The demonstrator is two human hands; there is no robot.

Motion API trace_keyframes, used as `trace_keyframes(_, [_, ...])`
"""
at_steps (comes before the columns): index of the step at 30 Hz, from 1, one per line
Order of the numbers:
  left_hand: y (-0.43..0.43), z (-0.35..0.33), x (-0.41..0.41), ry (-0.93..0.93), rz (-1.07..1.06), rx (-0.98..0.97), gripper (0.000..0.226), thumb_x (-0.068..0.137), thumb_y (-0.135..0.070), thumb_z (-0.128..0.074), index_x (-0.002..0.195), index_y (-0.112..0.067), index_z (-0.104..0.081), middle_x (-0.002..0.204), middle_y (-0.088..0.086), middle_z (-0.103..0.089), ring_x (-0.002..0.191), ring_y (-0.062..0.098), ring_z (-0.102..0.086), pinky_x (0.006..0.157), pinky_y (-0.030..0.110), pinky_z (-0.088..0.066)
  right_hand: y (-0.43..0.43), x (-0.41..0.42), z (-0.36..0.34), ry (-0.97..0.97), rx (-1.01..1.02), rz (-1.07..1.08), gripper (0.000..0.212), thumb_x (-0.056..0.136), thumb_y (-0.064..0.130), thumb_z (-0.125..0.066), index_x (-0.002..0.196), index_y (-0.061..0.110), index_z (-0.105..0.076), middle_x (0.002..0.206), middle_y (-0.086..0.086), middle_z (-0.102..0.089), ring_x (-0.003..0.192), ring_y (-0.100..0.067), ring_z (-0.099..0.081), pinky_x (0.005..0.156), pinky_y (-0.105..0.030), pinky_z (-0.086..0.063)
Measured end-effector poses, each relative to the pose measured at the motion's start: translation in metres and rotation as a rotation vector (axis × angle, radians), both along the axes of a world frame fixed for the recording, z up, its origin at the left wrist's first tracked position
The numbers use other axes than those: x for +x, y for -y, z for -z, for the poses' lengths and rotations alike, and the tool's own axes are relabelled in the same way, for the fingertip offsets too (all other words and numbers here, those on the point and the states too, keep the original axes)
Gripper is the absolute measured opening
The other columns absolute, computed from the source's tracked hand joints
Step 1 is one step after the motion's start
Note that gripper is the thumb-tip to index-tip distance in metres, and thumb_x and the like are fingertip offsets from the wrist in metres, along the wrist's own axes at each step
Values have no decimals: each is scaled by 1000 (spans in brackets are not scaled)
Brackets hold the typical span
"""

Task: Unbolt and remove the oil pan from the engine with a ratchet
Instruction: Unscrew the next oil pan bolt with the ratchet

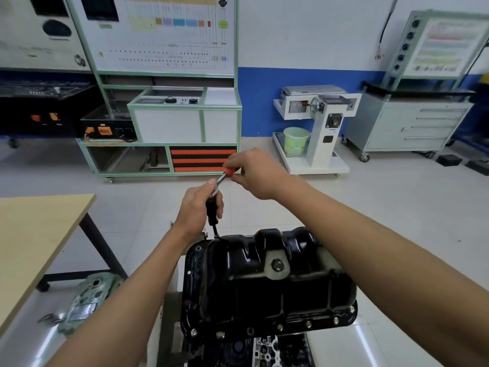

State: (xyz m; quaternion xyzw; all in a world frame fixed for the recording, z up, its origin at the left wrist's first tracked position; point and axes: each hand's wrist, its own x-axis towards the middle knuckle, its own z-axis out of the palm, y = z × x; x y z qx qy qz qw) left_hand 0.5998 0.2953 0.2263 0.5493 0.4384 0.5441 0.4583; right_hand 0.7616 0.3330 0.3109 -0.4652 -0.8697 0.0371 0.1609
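I see an automotive training workshop: a wiring-diagram board (164,35) ahead, a grey drawer cabinet (391,128) on wheels to its right, a black oil pan (264,292) in front of it.

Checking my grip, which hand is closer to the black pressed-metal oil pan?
Left. The left hand grips the ratchet's black extension just above the far corner of the black metal oil pan; the right hand holds the red ratchet handle, higher and farther away.

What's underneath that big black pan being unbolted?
Below the near edge of the oil pan, a strip of the engine shows: pale metal parts with openings. The pan covers everything else, so the engine's inside is hidden.
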Motion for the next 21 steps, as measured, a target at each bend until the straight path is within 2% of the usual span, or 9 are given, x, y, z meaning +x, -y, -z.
trace_keyframes(3, [-2,-4,-4,24,-18,-3,49,92,-44,-42,57,-13,-57,59,13,-64,55,20,-57,54,29,-47,3,0,10,-32,55,4,16,96,18,-57,105,13,-70,110,3,-68,95,-22,-57,81,-40,-49])
trace_keyframes(5, [-3,-5,-3,30,-52,-20,50,92,-45,-41,55,-18,-59,66,10,-68,56,16,-60,52,24,-49,8,3,12,-31,87,33,19,96,20,-56,107,17,-70,111,4,-68,98,-22,-58,80,-38,-49])
trace_keyframes(8, [-2,-3,0,12,-95,-48,54,92,-52,-39,57,-23,-69,76,6,-74,60,13,-62,50,23,-48,21,10,9,28,109,93,19,96,26,-53,101,20,-70,104,1,-65,97,-24,-58,73,-34,-48])
trace_keyframes(10, [-2,-1,2,19,-116,-64,53,92,-55,-40,66,-23,-74,79,8,-75,60,16,-61,50,28,-46,34,15,7,78,131,112,22,97,31,-50,87,17,-65,90,-2,-61,88,-29,-58,66,-33,-44])
trace_keyframes(12, [-2,1,4,43,-129,-62,51,92,-54,-40,67,-27,-75,76,10,-74,60,20,-59,51,31,-44,51,18,6,106,127,105,27,97,34,-51,76,18,-56,79,-3,-54,81,-31,-58,62,-33,-40])
trace_keyframes(15, [-2,4,6,89,-136,-16,51,93,-49,-41,60,-24,-71,69,10,-70,62,24,-61,54,31,-47,74,19,2,124,64,61,25,92,39,-58,79,18,-64,72,0,-52,79,-29,-57,60,-32,-37])
trace_keyframes(18, [-1,6,11,117,-201,-8,52,93,-48,-41,58,-16,-63,60,8,-60,53,18,-54,47,23,-41,94,12,3,72,-44,10,28,85,48,-63,74,21,-62,71,4,-58,79,-23,-57,60,-32,-43])
trace_keyframes(21, [1,8,20,140,-287,-5,53,93,-47,-37,64,-6,-56,59,10,-53,52,21,-45,44,23,-36,103,4,9,55,-88,6,34,81,53,-65,68,23,-56,67,6,-60,76,-20,-59,62,-32,-47])
